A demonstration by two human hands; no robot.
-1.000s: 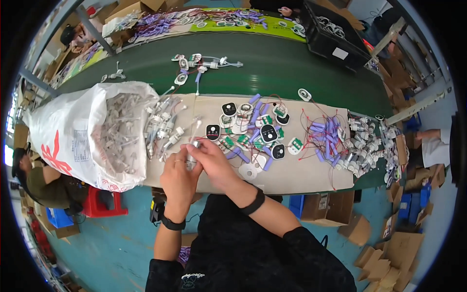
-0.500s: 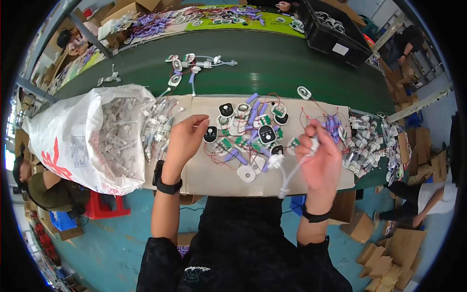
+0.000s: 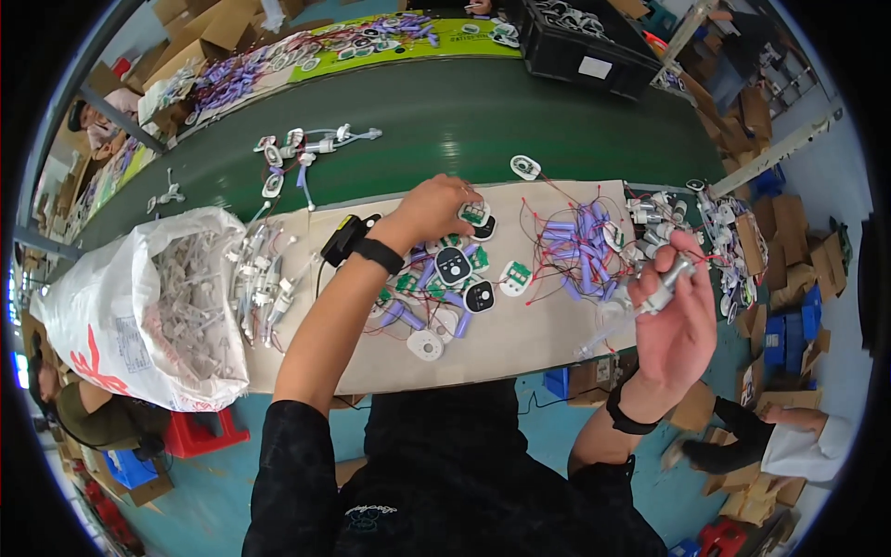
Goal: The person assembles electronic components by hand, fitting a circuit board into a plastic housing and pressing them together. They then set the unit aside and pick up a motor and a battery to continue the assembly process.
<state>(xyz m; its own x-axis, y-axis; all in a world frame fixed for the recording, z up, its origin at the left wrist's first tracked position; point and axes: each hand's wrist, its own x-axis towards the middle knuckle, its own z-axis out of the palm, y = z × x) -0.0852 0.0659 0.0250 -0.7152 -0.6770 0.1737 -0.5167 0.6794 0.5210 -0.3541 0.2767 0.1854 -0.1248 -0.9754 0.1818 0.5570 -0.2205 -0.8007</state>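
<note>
My left hand (image 3: 432,213) reaches over the far side of a pile of small circuit assemblies. Its fingers close on a small white housing with a green circuit board (image 3: 473,213). Below it lie black-faced control panels (image 3: 454,266), lilac battery cells and red wires. At the right, my right hand (image 3: 685,320) is raised above the work surface, its fingers wrapped round a small silver cylindrical motor (image 3: 670,281). A blurred translucent tube (image 3: 603,334) trails from beside that hand. Several lilac cells with red wires (image 3: 580,246) lie between my hands.
A white woven sack (image 3: 111,316) of clear plastic parts stands at the left, with pump-and-tube pieces (image 3: 264,283) beside it. Beyond the cardboard-covered surface runs a green conveyor belt (image 3: 436,102) carrying loose assemblies. More silver motors and a black crate (image 3: 589,56) are at the right.
My left hand has moved right and onto the pile, closing on a board. My right hand has moved right and now holds a silver motor; the whole view has shifted.
</note>
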